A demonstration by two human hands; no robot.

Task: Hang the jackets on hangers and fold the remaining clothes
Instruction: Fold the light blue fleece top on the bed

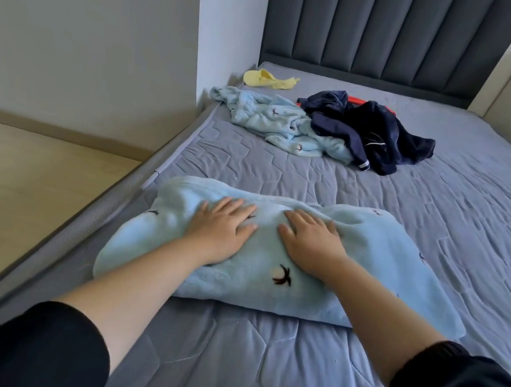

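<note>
The folded blue garment [371, 265] lies near the bed's [449, 207] front edge. The left hand [220, 231] and right hand [310, 240] press flat on it, fingers straight. Farther back lie a crumpled blue garment [277, 122], navy clothes [378, 129] and a yellow item [267, 80].

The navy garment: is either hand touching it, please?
No; the left hand and right hand rest flat on the folded light-blue garment.
</note>
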